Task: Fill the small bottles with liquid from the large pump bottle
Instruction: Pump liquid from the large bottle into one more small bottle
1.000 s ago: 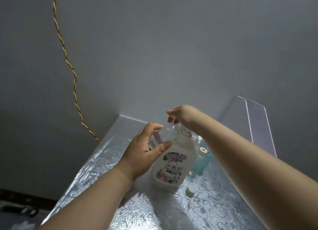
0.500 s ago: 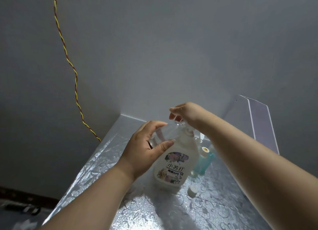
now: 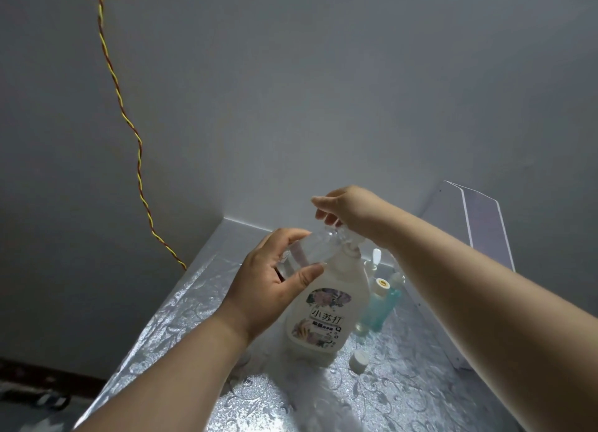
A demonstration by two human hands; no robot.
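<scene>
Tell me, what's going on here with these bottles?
A person appears to be filling a small bottle. Their left hand holds a small clear bottle tilted toward the top of a large white pump bottle standing on the silvery table, while the right hand curls over its pump head. A teal bottle stands uncapped beside it, and a white cap lies on the table.
</scene>
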